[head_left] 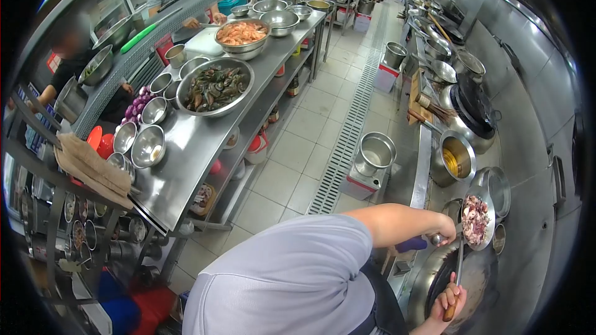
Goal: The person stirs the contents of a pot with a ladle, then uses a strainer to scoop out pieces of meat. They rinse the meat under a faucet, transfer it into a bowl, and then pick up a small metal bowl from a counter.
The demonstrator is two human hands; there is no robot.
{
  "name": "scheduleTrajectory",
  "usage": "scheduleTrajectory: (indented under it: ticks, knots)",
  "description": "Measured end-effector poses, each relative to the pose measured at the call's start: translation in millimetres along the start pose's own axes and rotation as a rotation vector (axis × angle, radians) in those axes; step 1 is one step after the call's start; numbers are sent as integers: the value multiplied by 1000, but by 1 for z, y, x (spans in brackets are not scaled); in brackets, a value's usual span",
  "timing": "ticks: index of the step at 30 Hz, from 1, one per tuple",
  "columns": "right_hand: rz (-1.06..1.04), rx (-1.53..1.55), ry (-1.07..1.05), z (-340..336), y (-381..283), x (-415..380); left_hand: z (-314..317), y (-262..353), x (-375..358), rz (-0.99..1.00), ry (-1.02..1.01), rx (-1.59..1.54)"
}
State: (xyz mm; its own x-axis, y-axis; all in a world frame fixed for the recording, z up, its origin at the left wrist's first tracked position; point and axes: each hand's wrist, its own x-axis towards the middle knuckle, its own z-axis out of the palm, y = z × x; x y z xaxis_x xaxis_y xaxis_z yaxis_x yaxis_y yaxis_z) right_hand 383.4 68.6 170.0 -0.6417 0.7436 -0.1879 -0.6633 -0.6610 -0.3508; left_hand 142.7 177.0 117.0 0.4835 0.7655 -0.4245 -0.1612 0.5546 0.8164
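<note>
Over on the right, at the stove, my left hand (443,229) is closed around a metal handle with a rounded end. That handle appears to belong to the shallow metal pan (488,243) beside it, though the joint is hidden. Pieces of pinkish-purple raw meat or seafood (475,218) fill the pan, which tilts over a large wok (428,288). Nearer me, my right hand (448,301) wraps around the wooden grip of a long metal-shafted wok tool (460,267). Its shaft reaches the pan's edge; the head cannot be made out. A purple cloth (411,245) lies below my left hand.
Beyond the pan stands a pot of yellow oil (458,160). A steel pot (376,151) rests on a box by the floor drain (351,121). The steel counter (180,177) behind holds mussels (214,87), shrimp (242,33) and bowls. Other people stand across it.
</note>
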Motion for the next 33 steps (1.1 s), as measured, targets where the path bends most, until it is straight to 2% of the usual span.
scheduleTrajectory:
  ticks: [13,15,33]
  knots:
    - [-11,30,25,-3,1,-3,6,-5,6,-19,14,-10]
    - [-53,14,136,-2,0,-4,8,-6,8,-19,22,-24]
    - [-18,28,82,-5,-10,-22,26,-10,9,-17,26,-25]
